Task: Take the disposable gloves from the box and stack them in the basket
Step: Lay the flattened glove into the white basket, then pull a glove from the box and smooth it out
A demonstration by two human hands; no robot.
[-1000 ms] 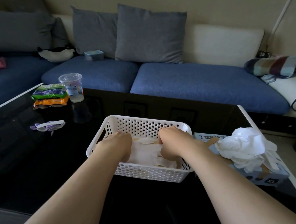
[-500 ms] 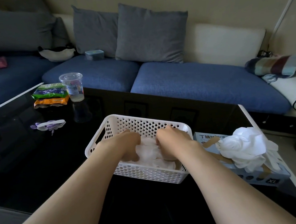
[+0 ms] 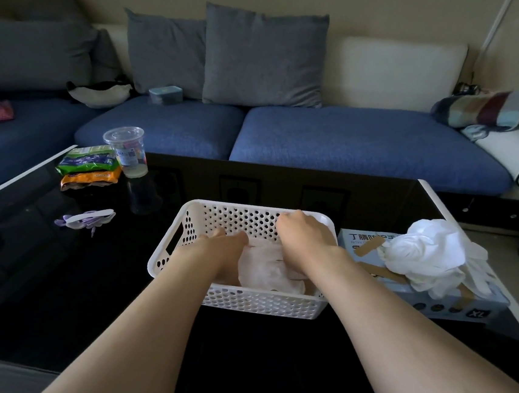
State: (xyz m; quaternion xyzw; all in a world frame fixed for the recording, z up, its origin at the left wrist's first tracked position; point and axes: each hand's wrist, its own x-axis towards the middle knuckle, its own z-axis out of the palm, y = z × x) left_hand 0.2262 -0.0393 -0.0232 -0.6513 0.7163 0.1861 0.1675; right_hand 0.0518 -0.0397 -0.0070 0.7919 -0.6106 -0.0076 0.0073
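Two bare forearms rise from the bottom of the frame into the white basket (image 3: 255,302) at centre, which stands on the black glass table (image 3: 71,293). The flattened gloves (image 3: 268,270) lie on the basket floor between the hands. The left hand (image 3: 222,247) rests at their left edge with its fingers close together. The right hand (image 3: 306,239) arches over their right side, its fingers curled down. Both sets of fingertips are hidden, so any pinch cannot be told. The gloves' long axis runs from near wall to far wall; cuff end unclear. Just right of the basket the glove box (image 3: 446,308) spills a bunch of white gloves (image 3: 428,249). Farther, upper left, a plastic cup (image 3: 125,152) stands beside snack packets (image 3: 86,160).
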